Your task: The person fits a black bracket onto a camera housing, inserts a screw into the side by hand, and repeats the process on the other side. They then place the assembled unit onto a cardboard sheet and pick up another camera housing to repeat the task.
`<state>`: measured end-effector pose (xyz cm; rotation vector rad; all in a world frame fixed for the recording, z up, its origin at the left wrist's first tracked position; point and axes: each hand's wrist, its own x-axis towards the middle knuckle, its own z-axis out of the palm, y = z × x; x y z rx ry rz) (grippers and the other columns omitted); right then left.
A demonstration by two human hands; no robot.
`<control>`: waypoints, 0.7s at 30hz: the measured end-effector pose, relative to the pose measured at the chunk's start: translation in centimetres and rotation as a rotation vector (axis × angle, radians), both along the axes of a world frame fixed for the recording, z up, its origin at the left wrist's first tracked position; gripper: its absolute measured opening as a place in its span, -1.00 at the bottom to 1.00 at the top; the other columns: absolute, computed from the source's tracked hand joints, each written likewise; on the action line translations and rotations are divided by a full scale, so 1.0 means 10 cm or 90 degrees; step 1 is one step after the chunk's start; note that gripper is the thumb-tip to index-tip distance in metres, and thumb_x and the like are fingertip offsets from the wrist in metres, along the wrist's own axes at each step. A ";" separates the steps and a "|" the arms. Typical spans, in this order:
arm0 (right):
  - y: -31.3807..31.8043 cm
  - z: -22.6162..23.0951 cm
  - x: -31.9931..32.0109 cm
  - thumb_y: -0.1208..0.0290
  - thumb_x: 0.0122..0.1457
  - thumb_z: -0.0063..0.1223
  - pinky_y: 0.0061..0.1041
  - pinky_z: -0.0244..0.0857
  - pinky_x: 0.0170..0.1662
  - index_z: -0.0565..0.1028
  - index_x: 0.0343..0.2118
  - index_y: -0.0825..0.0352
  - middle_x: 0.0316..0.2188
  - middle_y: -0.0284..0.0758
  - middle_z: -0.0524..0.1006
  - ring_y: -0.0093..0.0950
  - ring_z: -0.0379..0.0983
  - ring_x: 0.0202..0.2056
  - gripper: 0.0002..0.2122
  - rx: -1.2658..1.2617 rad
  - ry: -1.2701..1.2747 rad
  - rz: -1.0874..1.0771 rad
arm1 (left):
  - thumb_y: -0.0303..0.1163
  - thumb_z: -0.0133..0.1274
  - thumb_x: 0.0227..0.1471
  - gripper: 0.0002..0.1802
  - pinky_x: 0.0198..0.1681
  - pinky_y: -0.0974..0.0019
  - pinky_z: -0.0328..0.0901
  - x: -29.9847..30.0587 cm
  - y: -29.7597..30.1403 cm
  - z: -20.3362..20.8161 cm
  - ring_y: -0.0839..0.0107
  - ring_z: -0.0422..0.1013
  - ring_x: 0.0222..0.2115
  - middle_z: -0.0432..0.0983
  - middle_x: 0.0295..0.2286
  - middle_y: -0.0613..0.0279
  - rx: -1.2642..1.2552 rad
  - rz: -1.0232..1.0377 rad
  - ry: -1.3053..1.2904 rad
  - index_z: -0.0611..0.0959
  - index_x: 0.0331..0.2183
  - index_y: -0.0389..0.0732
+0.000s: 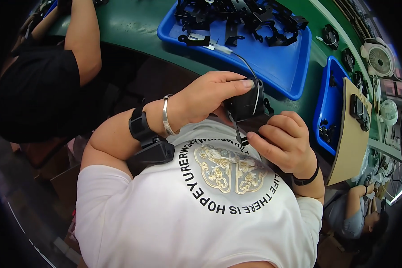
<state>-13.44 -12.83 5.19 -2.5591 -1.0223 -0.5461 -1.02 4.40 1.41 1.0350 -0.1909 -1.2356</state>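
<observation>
My left hand (210,96) is closed around a black box-shaped device (248,105) in front of my chest, its thumb lying over the top. A thin cable (248,64) loops over the device and ends in a pale connector near the blue tray. Below the device a narrow strip (237,130) with a dark end slants downward. My right hand (283,140) is beside that dark end, fingers curled and the index fingertip against it. What the right fingers grip, if anything, is hidden.
On the green table (129,27), a large blue tray (272,71) holds several black metal brackets (236,22). To the right are a second blue tray (319,118), a cardboard sheet (347,143) with a black device on it, and a fan (380,58). A co-worker's arm (82,40) is at left.
</observation>
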 end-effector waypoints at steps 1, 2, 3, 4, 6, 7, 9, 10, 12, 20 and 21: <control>0.00 -0.01 0.00 0.44 -0.26 0.06 -0.48 0.21 -0.42 0.50 -0.36 0.29 -0.52 -0.39 0.43 -0.43 0.32 -0.45 -0.72 -0.009 0.000 -0.009 | -0.22 -0.04 0.08 -0.56 -0.56 0.45 0.44 0.00 0.00 0.00 0.47 0.48 -0.43 0.48 -0.36 0.17 0.003 -0.002 -0.001 0.44 -0.11 -0.38; 0.00 -0.02 -0.01 0.44 -0.26 0.06 -0.48 0.21 -0.42 0.50 -0.36 0.29 -0.52 -0.39 0.43 -0.43 0.32 -0.45 -0.72 -0.010 0.001 -0.008 | -0.21 -0.04 0.08 -0.56 -0.56 0.45 0.44 -0.01 0.00 0.00 0.47 0.48 -0.44 0.48 -0.36 0.16 0.005 -0.005 -0.002 0.44 -0.12 -0.38; 0.00 -0.03 -0.01 0.44 -0.26 0.06 -0.48 0.21 -0.42 0.51 -0.37 0.29 -0.52 -0.39 0.42 -0.43 0.32 -0.45 -0.72 -0.006 0.006 -0.008 | -0.21 -0.04 0.08 -0.56 -0.56 0.45 0.44 -0.02 0.01 0.00 0.47 0.48 -0.44 0.48 -0.36 0.16 0.004 -0.005 -0.001 0.44 -0.12 -0.38; 0.01 -0.04 -0.01 0.44 -0.26 0.06 -0.48 0.22 -0.42 0.51 -0.37 0.28 -0.53 -0.39 0.42 -0.43 0.32 -0.45 -0.72 -0.001 0.010 -0.009 | -0.21 -0.05 0.08 -0.56 -0.56 0.45 0.44 -0.02 0.01 -0.01 0.47 0.48 -0.44 0.48 -0.35 0.16 0.001 -0.007 -0.001 0.43 -0.12 -0.37; 0.01 -0.05 -0.01 0.44 -0.27 0.05 -0.47 0.22 -0.42 0.51 -0.37 0.28 -0.53 -0.40 0.42 -0.44 0.32 -0.45 -0.72 0.003 0.012 -0.022 | -0.21 -0.05 0.08 -0.57 -0.56 0.44 0.43 -0.01 0.00 -0.02 0.46 0.48 -0.43 0.47 -0.35 0.17 -0.007 -0.020 -0.006 0.42 -0.13 -0.37; 0.02 -0.06 0.00 0.44 -0.27 0.05 -0.48 0.22 -0.42 0.51 -0.37 0.28 -0.53 -0.40 0.41 -0.44 0.32 -0.45 -0.72 0.009 0.013 -0.018 | -0.21 -0.05 0.08 -0.57 -0.56 0.44 0.43 -0.01 0.01 -0.03 0.46 0.48 -0.43 0.47 -0.35 0.17 -0.008 -0.027 -0.006 0.42 -0.13 -0.37; 0.04 -0.07 0.00 0.44 -0.28 0.05 -0.49 0.23 -0.42 0.51 -0.38 0.29 -0.54 -0.40 0.40 -0.44 0.32 -0.46 -0.72 0.022 0.015 -0.013 | -0.21 -0.05 0.08 -0.58 -0.55 0.45 0.43 -0.02 0.03 -0.06 0.47 0.47 -0.42 0.46 -0.35 0.19 0.021 -0.025 -0.040 0.40 -0.13 -0.34; 0.04 -0.08 0.00 0.44 -0.28 0.05 -0.49 0.23 -0.42 0.51 -0.38 0.29 -0.54 -0.40 0.40 -0.44 0.32 -0.46 -0.72 0.019 0.012 -0.027 | -0.22 -0.05 0.09 -0.59 -0.55 0.46 0.43 -0.02 0.03 -0.06 0.48 0.47 -0.42 0.45 -0.35 0.21 0.032 -0.029 -0.059 0.39 -0.13 -0.32; 0.05 -0.13 0.01 0.44 -0.28 0.05 -0.51 0.24 -0.42 0.50 -0.38 0.30 -0.55 -0.40 0.39 -0.45 0.32 -0.46 -0.71 0.028 0.009 -0.019 | -0.23 -0.04 0.08 -0.60 -0.51 0.46 0.42 -0.03 0.04 -0.09 0.49 0.46 -0.40 0.44 -0.34 0.21 0.015 -0.028 -0.052 0.38 -0.12 -0.31; 0.10 -0.17 0.03 0.45 -0.26 0.03 -0.55 0.22 -0.44 0.49 -0.40 0.33 -0.54 -0.42 0.40 -0.48 0.33 -0.47 -0.75 0.045 -0.024 -0.071 | -0.37 0.04 0.02 -0.54 -0.24 0.42 0.36 -0.18 -0.04 -0.10 0.46 0.38 -0.28 0.37 -0.27 0.20 -0.076 0.084 -0.032 0.28 -0.05 -0.21; 0.12 -0.16 0.03 0.45 -0.25 0.03 -0.55 0.21 -0.44 0.48 -0.41 0.33 -0.54 -0.43 0.40 -0.49 0.33 -0.47 -0.75 0.052 -0.024 -0.080 | -0.39 0.05 0.01 -0.51 -0.21 0.41 0.34 -0.21 -0.03 -0.11 0.44 0.36 -0.26 0.36 -0.25 0.19 -0.096 0.106 -0.080 0.26 -0.04 -0.20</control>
